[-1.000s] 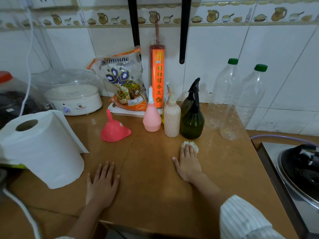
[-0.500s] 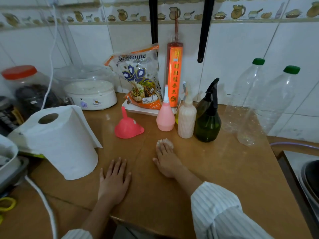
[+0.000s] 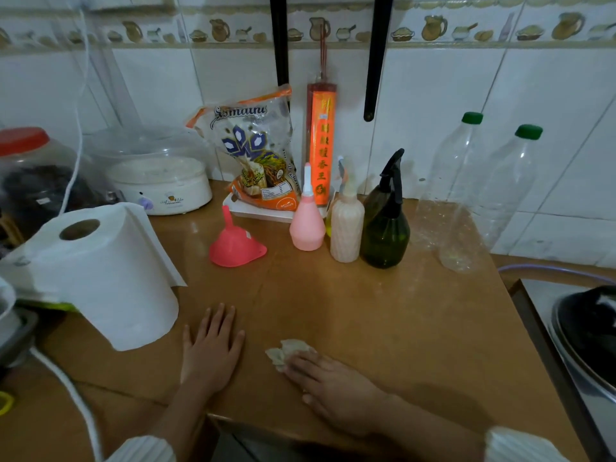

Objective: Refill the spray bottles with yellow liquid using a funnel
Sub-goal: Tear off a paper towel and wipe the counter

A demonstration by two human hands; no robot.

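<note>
A pink funnel point(image 3: 236, 245) lies mouth-down on the brown counter point(image 3: 383, 321). To its right stand a pink squeeze bottle point(image 3: 307, 225), a cream spray bottle point(image 3: 346, 228) and a dark green spray bottle point(image 3: 385, 235). Two clear plastic bottles with green caps point(image 3: 443, 191) point(image 3: 490, 208) stand near the wall at the right. My left hand point(image 3: 211, 348) rests flat on the counter, fingers apart. My right hand point(image 3: 333, 388) presses a crumpled paper wad point(image 3: 286, 353) against the counter near the front edge.
A big paper towel roll point(image 3: 100, 275) stands at the left. Behind it are a white steamer point(image 3: 160, 181) and a red-lidded jar point(image 3: 33, 175). A rice bag point(image 3: 256, 161) and an orange incense pack point(image 3: 321, 145) lean on the tiled wall. A dark pan point(image 3: 586, 335) sits at the right.
My right hand has slid the paper wad back from beside the green spray bottle toward the front edge of the counter. My left hand has stayed flat.
</note>
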